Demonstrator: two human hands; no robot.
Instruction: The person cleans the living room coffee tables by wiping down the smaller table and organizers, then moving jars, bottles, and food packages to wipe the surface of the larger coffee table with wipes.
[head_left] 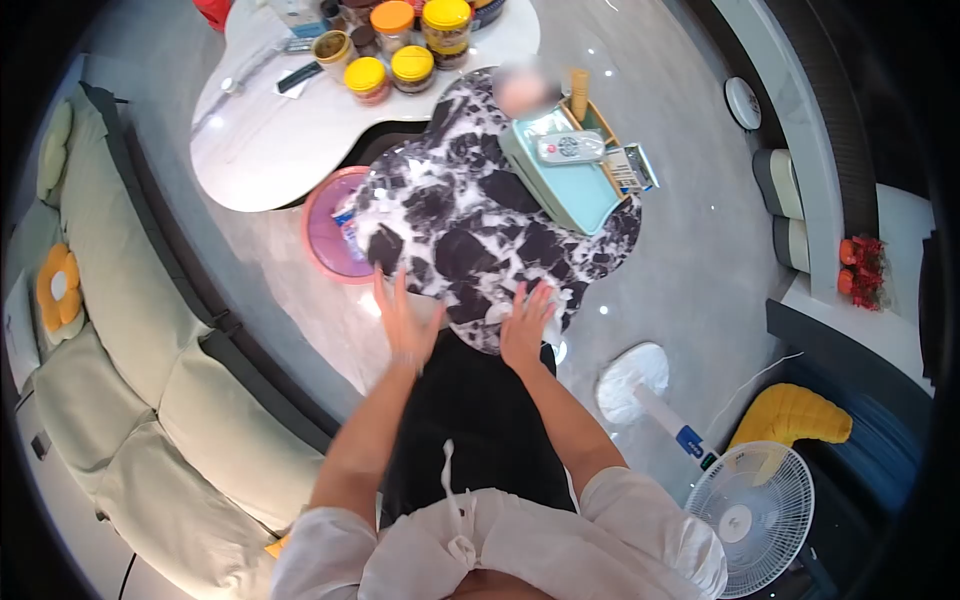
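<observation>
Left hand (408, 325): fingers spread wide, nothing gripped, at near-left edge of marbled worktop (465, 250); contact unclear. Right hand (526, 325): fingers extended, slightly parted, over white tissue (554, 328), near-right edge.

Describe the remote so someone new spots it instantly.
Find the black-and-white patterned table directly in front of the person. On its far right side sits a pale teal box, and the remote lies on top of that. It is flat and white with a grey button area and a reddish mark near its left end, unlike the tan cylinder just behind it.
</observation>
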